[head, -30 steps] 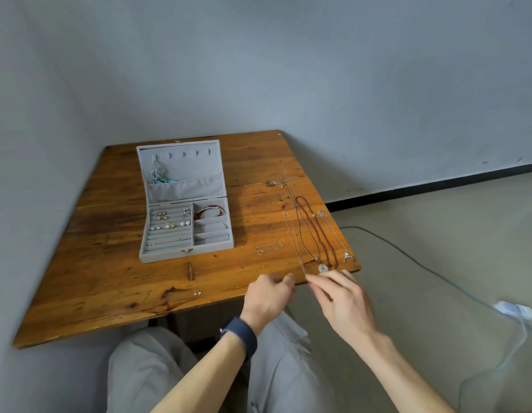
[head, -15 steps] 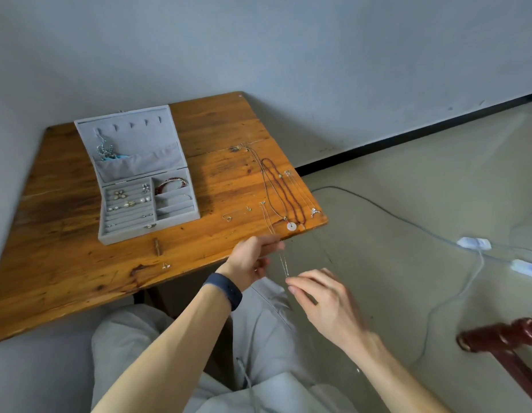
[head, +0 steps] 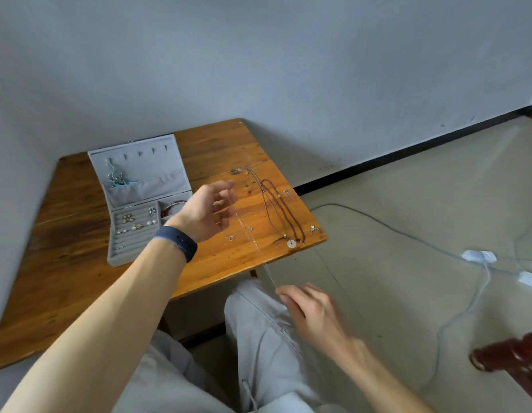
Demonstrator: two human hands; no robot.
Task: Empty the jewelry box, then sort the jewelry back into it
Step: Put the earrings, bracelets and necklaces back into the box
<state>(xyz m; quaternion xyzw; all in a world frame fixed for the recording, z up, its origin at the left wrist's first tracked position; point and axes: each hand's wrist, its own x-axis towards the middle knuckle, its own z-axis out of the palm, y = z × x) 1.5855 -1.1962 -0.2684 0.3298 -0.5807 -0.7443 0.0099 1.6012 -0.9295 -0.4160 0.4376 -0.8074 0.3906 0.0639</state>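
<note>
The grey jewelry box (head: pixel 130 245) stands open on the wooden table (head: pixel 80 278), with earrings in its ring rows and a red bracelet (head: pixel 169 208) in a right compartment. A thin silver chain (head: pixel 247 234) is stretched taut between my hands. My left hand (head: pixel 206 211) pinches its upper end above the table, right of the box. Below the table edge and over my lap, my right hand (head: pixel 309 308) pinches its lower end. A red cord necklace (head: pixel 284 210) and a chain with a round white pendant (head: pixel 292 243) lie near the table's right edge.
Small loose pieces (head: pixel 230 237) lie on the table between the box and the necklaces. A cable with white adapters (head: pixel 479 256) runs across the floor at the right. A dark red wooden furniture part (head: pixel 509 359) sits at the lower right. Grey walls close behind the table.
My left hand has risen from the table's front edge to above the table, drawing the chain up. My right hand stayed low over my lap. The view has shifted.
</note>
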